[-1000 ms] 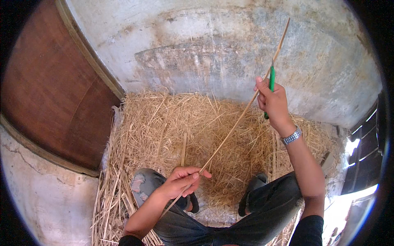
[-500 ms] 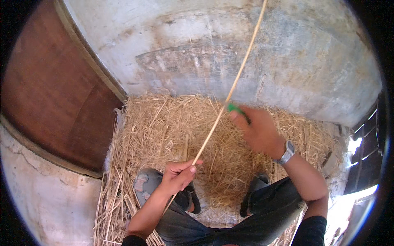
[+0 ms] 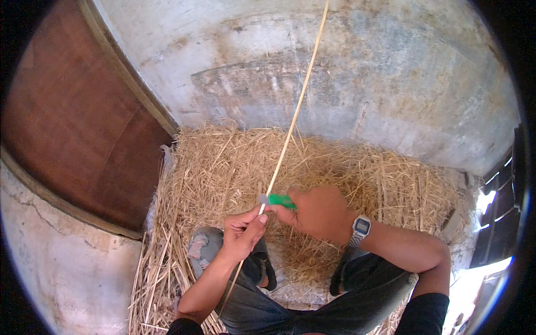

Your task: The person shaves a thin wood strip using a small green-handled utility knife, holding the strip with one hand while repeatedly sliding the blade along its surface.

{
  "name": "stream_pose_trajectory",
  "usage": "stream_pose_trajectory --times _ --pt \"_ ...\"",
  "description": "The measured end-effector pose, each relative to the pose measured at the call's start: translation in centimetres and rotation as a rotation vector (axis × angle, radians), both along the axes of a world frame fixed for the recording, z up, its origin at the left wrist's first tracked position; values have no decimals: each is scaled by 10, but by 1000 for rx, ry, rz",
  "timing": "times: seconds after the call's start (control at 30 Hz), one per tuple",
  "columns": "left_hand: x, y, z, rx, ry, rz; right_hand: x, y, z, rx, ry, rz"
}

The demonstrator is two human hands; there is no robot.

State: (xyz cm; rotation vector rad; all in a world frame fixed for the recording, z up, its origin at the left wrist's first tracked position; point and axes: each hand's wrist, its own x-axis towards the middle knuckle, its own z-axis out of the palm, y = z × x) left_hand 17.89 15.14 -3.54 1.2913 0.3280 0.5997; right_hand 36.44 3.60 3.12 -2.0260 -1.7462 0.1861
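Observation:
My left hand (image 3: 243, 235) is closed round a long, thin, pale stick (image 3: 294, 120), its thumb and fingers pinching it over my left knee. From there the stick slants up and away past the top of the picture, and its lower end passes below my hand toward my lap. In my right hand (image 3: 324, 213) is a green-handled knife (image 3: 281, 200). The short grey blade lies against the stick just above my left fingertips. My right fist hides most of the handle.
Straw and thin shavings (image 3: 223, 167) cover the floor between my feet and the stained wall (image 3: 335, 84). Longer strips (image 3: 153, 279) lie piled at the left. A brown door panel (image 3: 84, 123) stands at the left, and dark slats (image 3: 497, 206) let in light at the right.
My right hand has drawn the knife down along the stick toward my left hand. The stick's upper end has swung a little to the left.

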Motion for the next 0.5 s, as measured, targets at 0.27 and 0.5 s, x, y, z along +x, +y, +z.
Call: stream_pose_trajectory --times 0.27,0.5 --pt "-28 -10 -2 98 163 -132 171 10 -20 133 102 -626" --pt "-28 -7 -5 40 104 -215 166 -20 5 298 251 -658"
